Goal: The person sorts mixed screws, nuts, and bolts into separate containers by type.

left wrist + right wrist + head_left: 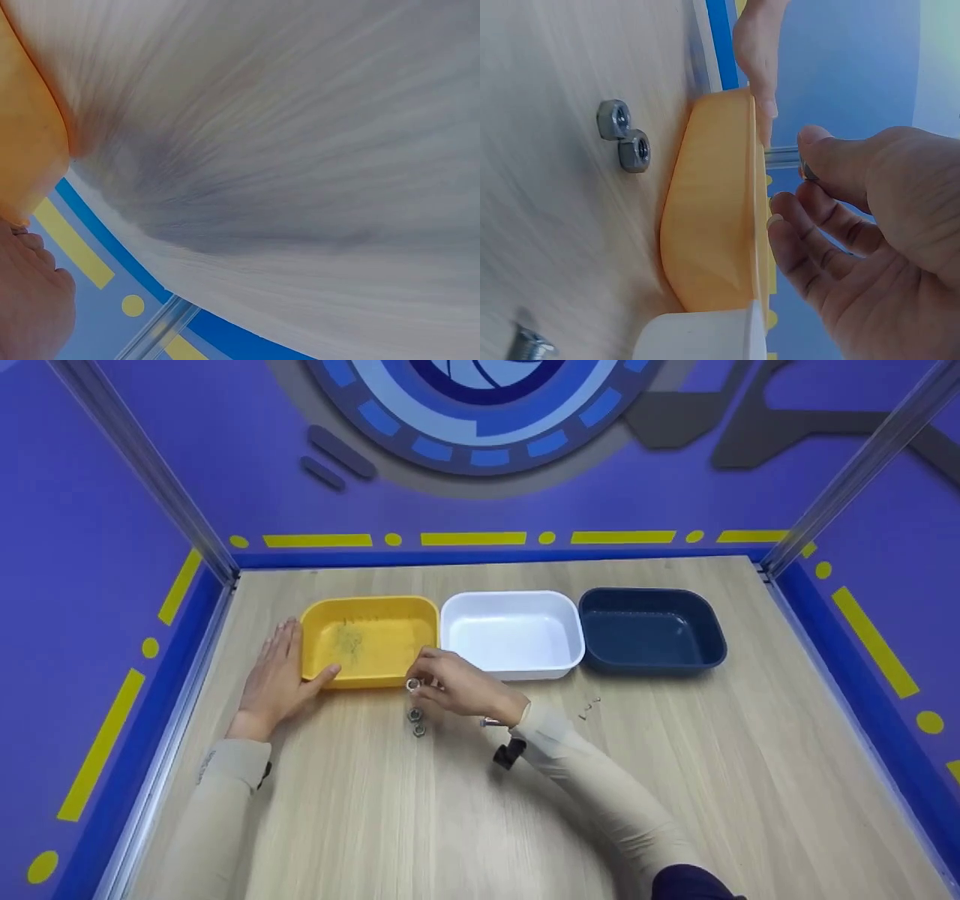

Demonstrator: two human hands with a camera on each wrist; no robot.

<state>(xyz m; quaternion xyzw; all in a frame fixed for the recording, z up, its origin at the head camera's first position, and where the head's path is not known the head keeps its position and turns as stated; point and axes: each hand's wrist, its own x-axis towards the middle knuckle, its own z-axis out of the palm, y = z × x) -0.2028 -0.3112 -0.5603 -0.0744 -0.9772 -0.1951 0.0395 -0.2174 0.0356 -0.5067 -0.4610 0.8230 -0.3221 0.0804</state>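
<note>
At the left end of the yellow bin my left hand rests against the wall, fingers straight, thumb over the front rim. My right hand pinches a metal nut between thumb and fingers by the bin's front right corner. In the right wrist view only a sliver of this held nut shows. Two more hex nuts, one nearer the bin and another nut, lie touching on the table below that hand. Small thin dark pieces lie inside the yellow bin.
A white bin stands right of the yellow one, then a dark blue bin. A bolt lies under my right wrist. Several tiny screws lie before the dark bin. Blue panels enclose the wooden table.
</note>
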